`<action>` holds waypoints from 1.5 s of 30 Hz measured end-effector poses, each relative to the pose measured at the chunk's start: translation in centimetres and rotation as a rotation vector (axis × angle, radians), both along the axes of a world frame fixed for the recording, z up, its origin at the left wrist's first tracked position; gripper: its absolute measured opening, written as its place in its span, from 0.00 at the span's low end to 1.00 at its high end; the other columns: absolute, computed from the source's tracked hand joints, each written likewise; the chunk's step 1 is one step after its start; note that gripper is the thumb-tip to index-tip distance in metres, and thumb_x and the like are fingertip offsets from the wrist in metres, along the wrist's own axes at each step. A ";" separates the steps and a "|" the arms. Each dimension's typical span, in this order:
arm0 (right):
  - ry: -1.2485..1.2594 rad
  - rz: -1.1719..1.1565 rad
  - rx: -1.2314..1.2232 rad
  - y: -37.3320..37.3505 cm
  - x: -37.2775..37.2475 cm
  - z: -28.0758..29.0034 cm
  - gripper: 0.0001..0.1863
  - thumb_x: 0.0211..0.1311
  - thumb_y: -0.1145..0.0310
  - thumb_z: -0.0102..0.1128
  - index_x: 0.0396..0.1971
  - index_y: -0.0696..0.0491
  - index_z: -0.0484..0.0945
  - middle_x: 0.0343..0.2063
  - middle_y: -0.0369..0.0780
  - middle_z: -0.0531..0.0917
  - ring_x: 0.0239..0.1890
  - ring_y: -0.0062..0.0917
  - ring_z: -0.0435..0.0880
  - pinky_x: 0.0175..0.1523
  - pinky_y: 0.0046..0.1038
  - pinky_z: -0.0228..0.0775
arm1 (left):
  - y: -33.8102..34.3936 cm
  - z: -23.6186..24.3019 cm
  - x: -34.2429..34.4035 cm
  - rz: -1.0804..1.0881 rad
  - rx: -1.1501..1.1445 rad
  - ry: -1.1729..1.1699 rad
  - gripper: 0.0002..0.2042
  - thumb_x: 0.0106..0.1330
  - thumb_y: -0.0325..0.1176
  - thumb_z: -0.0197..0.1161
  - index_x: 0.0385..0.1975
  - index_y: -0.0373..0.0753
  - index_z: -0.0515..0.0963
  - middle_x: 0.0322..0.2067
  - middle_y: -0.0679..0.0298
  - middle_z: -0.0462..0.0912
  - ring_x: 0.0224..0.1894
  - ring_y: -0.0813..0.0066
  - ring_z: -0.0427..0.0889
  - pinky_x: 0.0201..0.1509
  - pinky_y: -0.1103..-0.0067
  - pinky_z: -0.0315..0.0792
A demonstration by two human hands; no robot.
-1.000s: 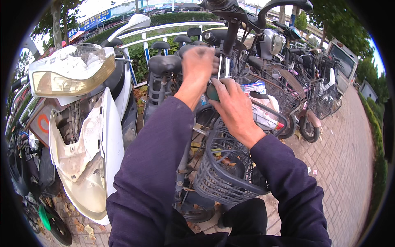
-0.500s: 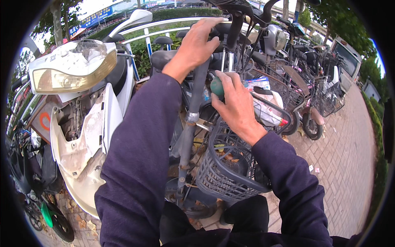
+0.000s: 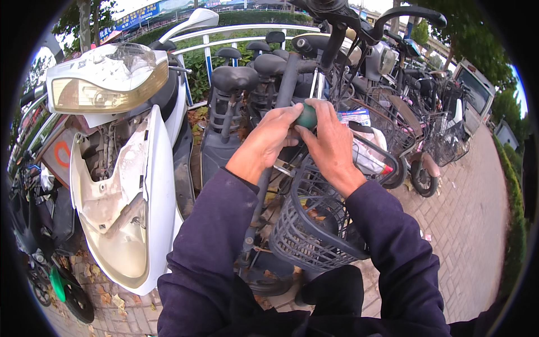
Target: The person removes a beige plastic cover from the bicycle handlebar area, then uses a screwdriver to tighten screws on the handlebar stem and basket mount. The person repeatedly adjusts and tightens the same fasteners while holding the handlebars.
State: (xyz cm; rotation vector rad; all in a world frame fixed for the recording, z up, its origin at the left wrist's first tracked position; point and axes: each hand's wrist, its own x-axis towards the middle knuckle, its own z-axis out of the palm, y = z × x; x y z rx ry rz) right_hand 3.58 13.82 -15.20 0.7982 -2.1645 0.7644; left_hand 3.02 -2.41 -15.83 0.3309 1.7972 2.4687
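A dark green rounded object (image 3: pixel 307 116) sits between my two hands, in front of a bicycle's upright grey tube (image 3: pixel 288 78). My right hand (image 3: pixel 332 147) grips it from the right with bent fingers and thumb. From the left, my left hand (image 3: pixel 265 140) closes in, its fingertips pressed to the object's left side. Fingers cover most of the object, so its exact kind cannot be made out. Just below my hands is the bicycle's dark plastic basket (image 3: pixel 320 247), with dry leaves inside. Shiny metal rods (image 3: pixel 317 84) stand right above the green object.
To the left stands a white scooter (image 3: pixel 106 78) with an opened front panel. Black handlebars (image 3: pixel 404 12) reach over at the top. Behind are black saddles (image 3: pixel 234 78) and a white railing (image 3: pixel 241 35). Parked bicycles (image 3: pixel 443 135) line a brick pavement (image 3: pixel 460 219) on the right.
My left hand has come down from the top of the grey tube to the green object in my right hand. The view has shifted slightly, showing more of the handlebars.
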 end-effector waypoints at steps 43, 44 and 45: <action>-0.371 0.052 0.395 3.8 -15.3 19.0 0.22 0.80 0.53 0.51 0.63 0.48 0.78 0.44 0.36 0.83 0.45 0.21 0.80 0.53 0.29 0.72 | 5.0 -2.2 -1.5 0.226 0.509 0.136 0.22 0.75 0.38 0.64 0.62 0.32 0.72 0.38 0.64 0.80 0.34 0.76 0.78 0.32 0.82 0.69; -0.319 0.068 0.391 4.0 -15.5 18.7 0.22 0.79 0.52 0.52 0.62 0.48 0.79 0.43 0.36 0.83 0.44 0.21 0.80 0.52 0.29 0.72 | 5.2 -2.2 -1.5 0.268 0.464 0.156 0.22 0.74 0.38 0.65 0.62 0.32 0.72 0.39 0.65 0.80 0.35 0.77 0.78 0.32 0.82 0.68; -0.277 0.120 0.368 4.2 -15.8 18.4 0.22 0.78 0.51 0.53 0.61 0.48 0.80 0.41 0.35 0.83 0.43 0.20 0.80 0.52 0.30 0.72 | 5.5 -2.2 -1.6 0.286 0.429 0.201 0.22 0.74 0.39 0.66 0.61 0.32 0.73 0.38 0.66 0.80 0.35 0.78 0.77 0.31 0.83 0.67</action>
